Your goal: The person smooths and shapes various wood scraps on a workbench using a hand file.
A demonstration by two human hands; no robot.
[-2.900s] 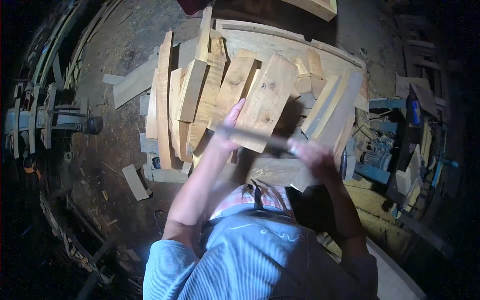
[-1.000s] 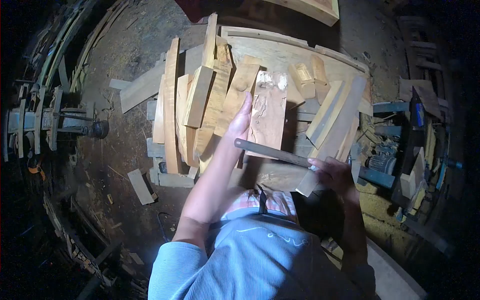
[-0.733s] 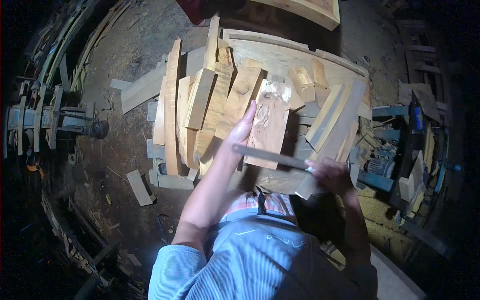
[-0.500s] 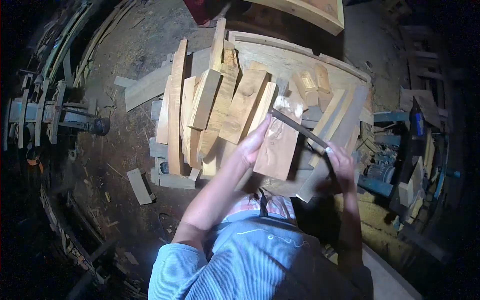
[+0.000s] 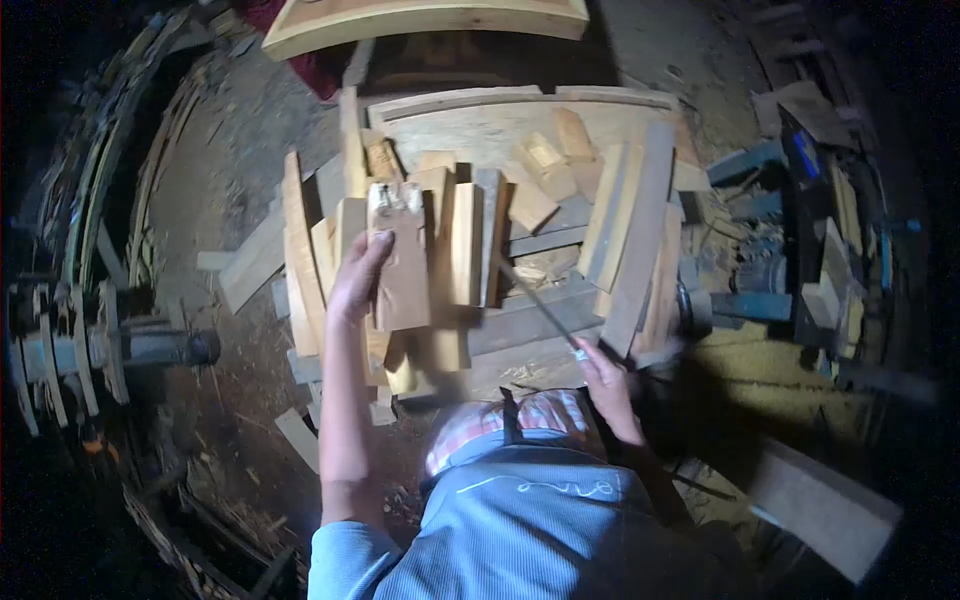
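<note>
My left hand (image 5: 362,275) grips a flat wooden block (image 5: 403,275) by its left edge, thumb on its face. The block's far end is pale and rough, and it overlaps the row of wood pieces behind it. My right hand (image 5: 607,385) is wrapped around the near end of a long thin dark bar (image 5: 540,308). This bar points away and to the left, its tip near a grey-sided upright piece (image 5: 489,235). Wood shavings (image 5: 535,273) lie close to the bar's tip.
Cut wood pieces stand along the workbench (image 5: 460,125), with small offcuts (image 5: 540,165) toward its back. Long boards (image 5: 640,240) lie at its right. Beyond the bench is a wooden frame (image 5: 430,22). A pale board (image 5: 825,505) sits at lower right.
My left hand has moved left with the block, away from the bar. My right hand has come left and nearer my body, still holding the bar. The view has turned right.
</note>
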